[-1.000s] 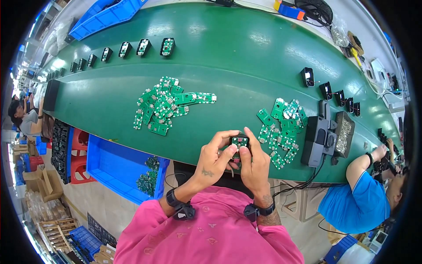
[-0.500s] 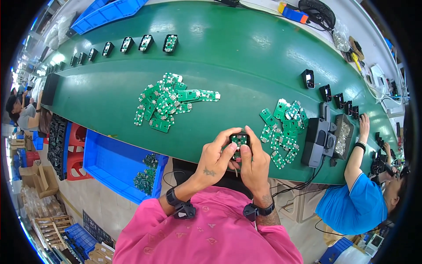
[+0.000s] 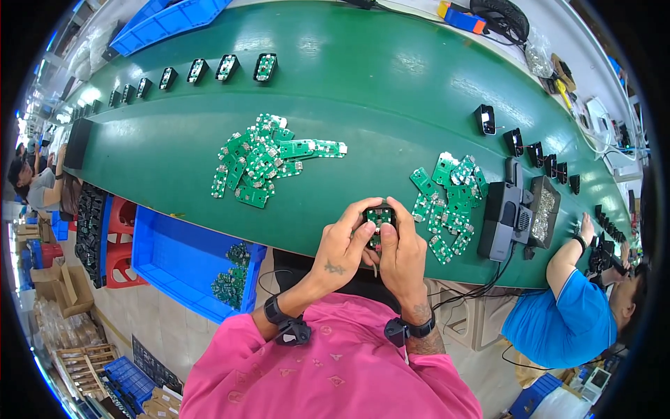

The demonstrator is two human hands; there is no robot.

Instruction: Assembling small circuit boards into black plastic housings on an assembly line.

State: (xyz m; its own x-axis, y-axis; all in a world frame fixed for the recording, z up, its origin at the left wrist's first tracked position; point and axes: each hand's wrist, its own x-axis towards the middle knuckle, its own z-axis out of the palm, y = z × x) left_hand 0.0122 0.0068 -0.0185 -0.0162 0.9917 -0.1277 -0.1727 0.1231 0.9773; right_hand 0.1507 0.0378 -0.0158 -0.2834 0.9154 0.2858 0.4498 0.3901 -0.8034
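- Two hands meet at the near edge of the green table [image 3: 391,77], both wrapped around one small black housing [image 3: 380,218] with a green circuit board seated in it.
- Left hand [image 3: 340,246]: fingers curled over the housing's left side and top, thumb pressed near its face, so it is closed on the part.
- Right hand [image 3: 403,253]: thumb lies on the board, fingers hooked round the right side, likewise closed on the same part (the housing sits between both thumbs, just above the table edge).
- Each wrist carries one black band, two in all.
- Two loose heaps of green circuit boards lie on the table: a left pile [image 3: 262,157] well apart from the hands, and a right pile [image 3: 447,199] just beside the right hand; the boards overlap too much to count.
- Four black housings with boards stand in a row [image 3: 227,68] at the far left, and smaller ones trail off beyond them, too tiny to count.
- Six or so empty black housings [image 3: 530,150] line the far right side.
- One dark box-shaped fixture [image 3: 506,220] sits right of the right pile, touching one tray of small metal parts [image 3: 543,213].
- One blue bin [image 3: 188,262] below the table edge holds more green boards.
- One co-worker in a blue shirt [image 3: 558,325] reaches to the table at the right.
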